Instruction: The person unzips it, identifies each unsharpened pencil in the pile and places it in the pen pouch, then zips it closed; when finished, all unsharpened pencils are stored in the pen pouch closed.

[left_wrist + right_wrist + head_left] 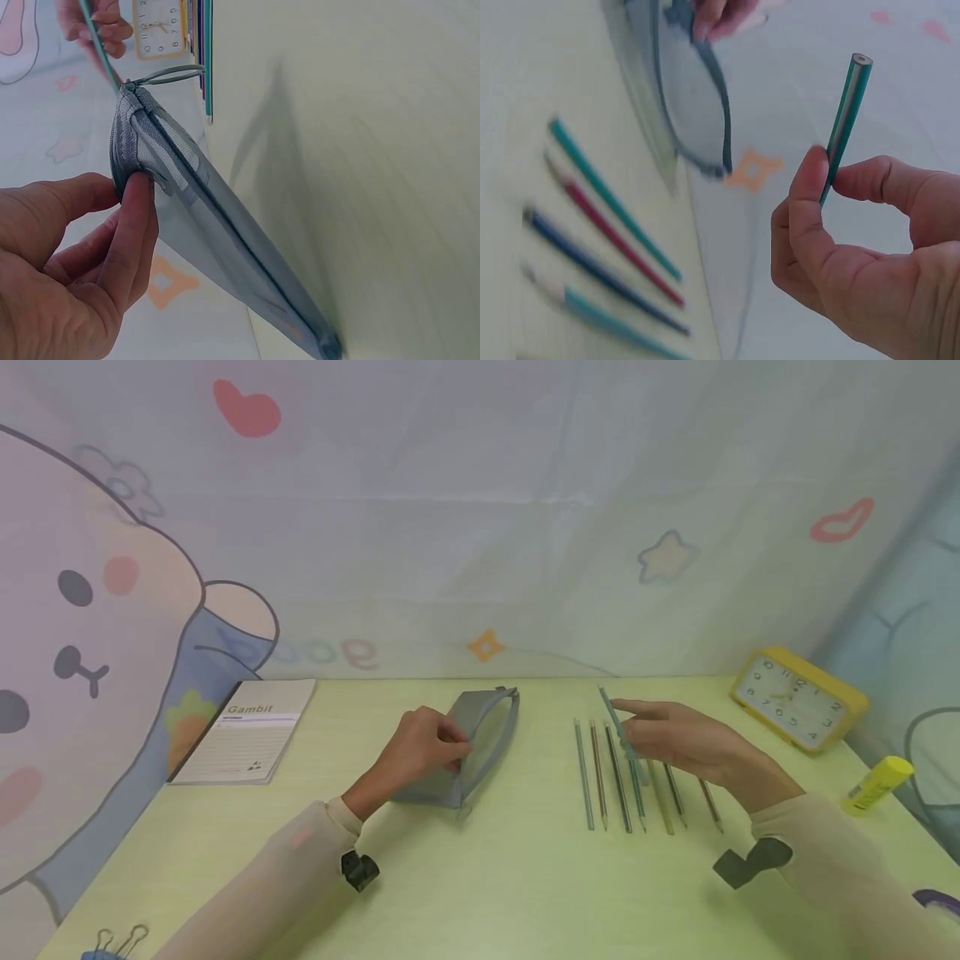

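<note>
A grey mesh zip pouch [431, 795] stands on the table with its zipped mouth spread apart. My left hand [423, 743] pinches the rim of that mouth between thumb and fingers, seen closely in the left wrist view on the pouch [214, 217]. To the right, my right hand [678, 743] holds a teal pencil [611, 707] above the table. In the right wrist view, thumb and fingers pinch this pencil [847, 112], its flat end upward. Below that hand, several pencils [617, 777] lie side by side in a loose row, partly hidden by it.
A notepad [255, 735] lies at the back left. On the right are a yellow alarm clock [798, 697] and a yellow glue stick [877, 785]. Blue binder clips [105, 953] show at the front left corner. A printed cloth [450, 527] hangs behind the table.
</note>
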Demonstrator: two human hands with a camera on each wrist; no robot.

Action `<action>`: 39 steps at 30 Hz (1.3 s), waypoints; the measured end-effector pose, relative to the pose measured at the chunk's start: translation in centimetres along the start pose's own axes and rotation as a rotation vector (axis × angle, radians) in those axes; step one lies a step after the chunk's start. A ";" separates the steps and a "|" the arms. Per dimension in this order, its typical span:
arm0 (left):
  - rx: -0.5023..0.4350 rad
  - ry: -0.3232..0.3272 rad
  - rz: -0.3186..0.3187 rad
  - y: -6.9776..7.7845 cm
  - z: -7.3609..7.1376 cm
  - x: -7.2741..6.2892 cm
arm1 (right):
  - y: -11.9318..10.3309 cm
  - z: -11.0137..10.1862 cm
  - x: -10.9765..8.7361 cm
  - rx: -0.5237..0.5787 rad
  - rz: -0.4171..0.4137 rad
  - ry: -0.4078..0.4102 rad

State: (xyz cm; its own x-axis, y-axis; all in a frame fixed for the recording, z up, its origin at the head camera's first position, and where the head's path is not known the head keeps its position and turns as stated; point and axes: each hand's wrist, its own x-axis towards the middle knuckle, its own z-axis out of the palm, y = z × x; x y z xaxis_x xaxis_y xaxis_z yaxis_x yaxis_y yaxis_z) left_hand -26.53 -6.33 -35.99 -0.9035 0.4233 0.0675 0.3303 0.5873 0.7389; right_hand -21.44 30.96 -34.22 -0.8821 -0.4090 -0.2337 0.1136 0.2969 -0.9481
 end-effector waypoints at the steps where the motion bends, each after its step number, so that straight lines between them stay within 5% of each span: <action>1: -0.006 -0.001 -0.004 0.0 0.0 0.0 | -0.2 0.6 0.3 0.027 -0.002 -0.011; 12: -0.052 0.001 -0.014 -0.1 0.3 0.2 | -1.8 7.8 5.3 0.116 -0.046 -0.101; 18: -0.058 -0.003 -0.005 0.2 0.5 0.2 | -1.8 10.2 8.6 0.143 -0.052 -0.076; 29: -0.033 -0.015 0.003 0.2 1.1 -0.2 | -1.5 12.7 12.1 -0.051 -0.028 0.093; 39: -0.002 0.003 0.015 0.8 0.8 -0.1 | -2.1 12.9 12.1 -0.199 -0.018 0.132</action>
State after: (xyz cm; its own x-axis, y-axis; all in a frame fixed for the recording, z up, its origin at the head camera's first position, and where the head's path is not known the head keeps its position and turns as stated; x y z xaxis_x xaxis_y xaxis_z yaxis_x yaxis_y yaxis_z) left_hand -26.00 -5.33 -35.97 -0.8993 0.4299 0.0809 0.3434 0.5791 0.7394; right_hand -26.43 14.23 -37.86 -0.9369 -0.3027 -0.1748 0.0170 0.4602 -0.8877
